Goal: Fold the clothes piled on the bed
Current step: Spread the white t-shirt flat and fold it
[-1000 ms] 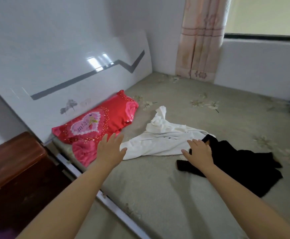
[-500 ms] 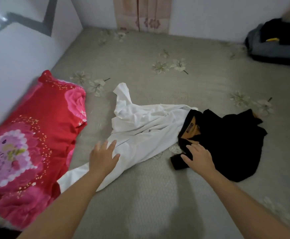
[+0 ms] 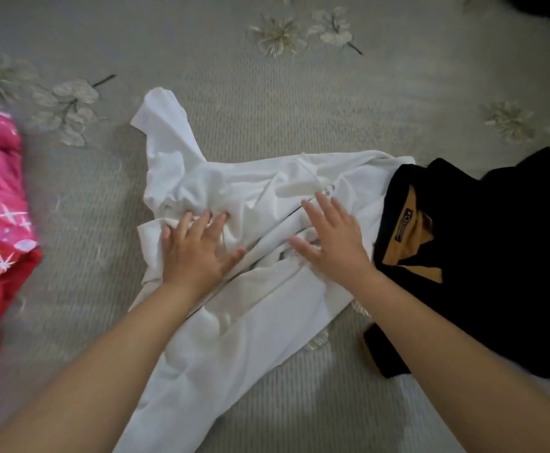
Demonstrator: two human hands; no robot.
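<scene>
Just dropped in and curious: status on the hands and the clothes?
Left hand and right hand flat on white garment, open. Still crumpled. Black garment overlaps its right edge.

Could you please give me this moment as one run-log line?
step: start folding | left hand: flat on white garment | right hand: flat on it | black garment: untouched, alongside

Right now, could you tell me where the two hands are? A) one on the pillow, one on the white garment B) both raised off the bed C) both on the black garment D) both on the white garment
D: the left hand and right hand both lie with fingers spread on the white garment, not on the black garment beside it.
</scene>
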